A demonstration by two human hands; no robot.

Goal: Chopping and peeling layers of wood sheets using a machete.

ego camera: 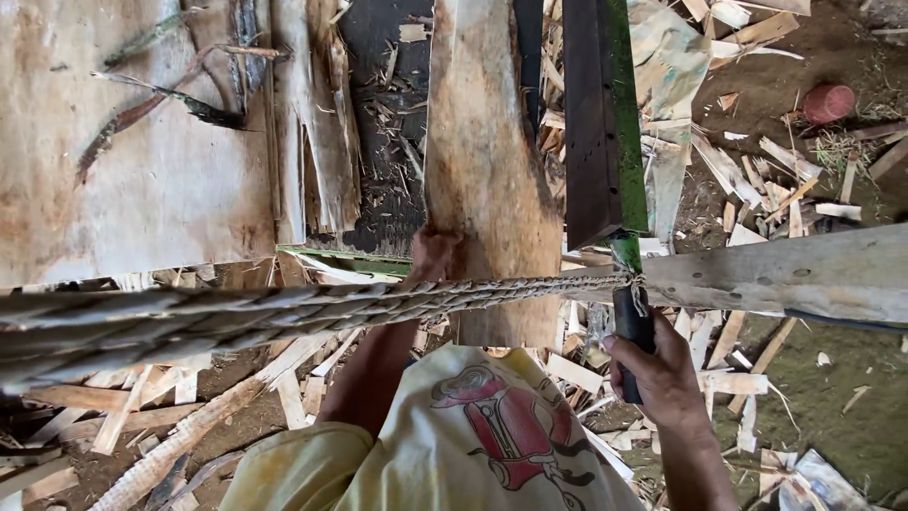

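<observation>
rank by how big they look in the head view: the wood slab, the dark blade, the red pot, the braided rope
1. Wood slab, largest.
2. Braided rope, though it runs close to the camera, so its place against the slab is unsure.
3. Dark blade, held by its handle in the right hand.
4. Red pot, smallest, and farthest away.

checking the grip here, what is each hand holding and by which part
The right hand grips the long dark blade by its black handle. The left hand steadies the log at its near edge.
</observation>
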